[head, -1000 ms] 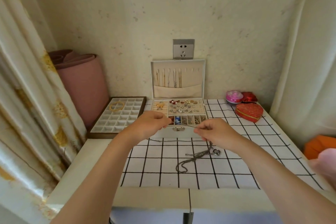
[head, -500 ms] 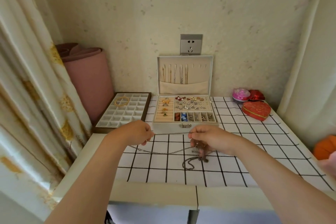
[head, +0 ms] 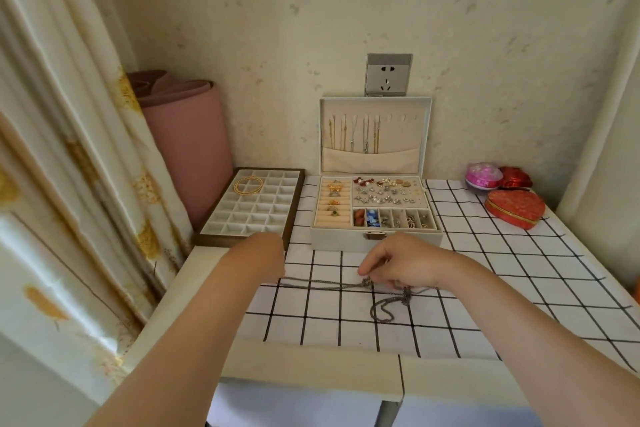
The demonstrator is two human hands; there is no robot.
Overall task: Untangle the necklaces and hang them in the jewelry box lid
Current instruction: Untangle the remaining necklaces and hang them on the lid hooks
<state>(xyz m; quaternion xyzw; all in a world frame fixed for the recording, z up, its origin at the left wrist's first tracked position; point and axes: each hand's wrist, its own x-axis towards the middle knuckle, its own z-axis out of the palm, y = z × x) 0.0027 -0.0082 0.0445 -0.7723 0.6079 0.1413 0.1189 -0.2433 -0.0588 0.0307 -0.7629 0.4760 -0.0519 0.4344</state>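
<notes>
Far centre: jewelry box lid [head: 410, 135] open, several chains hung on left hooks, right hooks bare. Tangled necklaces [head: 404, 298] still knotted on near surface [head: 502, 270]. Right hand [head: 408, 263] pinches knot. Left hand [head: 265, 253] at chain's left end, grip hidden. Untangling unfinished.

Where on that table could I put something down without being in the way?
Free: the checked cloth right of the right hand, between jewelry box and heart box; also the bare tabletop in front of the tray. Crowded: the middle, where left hand and right hand hold the tangled necklaces.
</notes>
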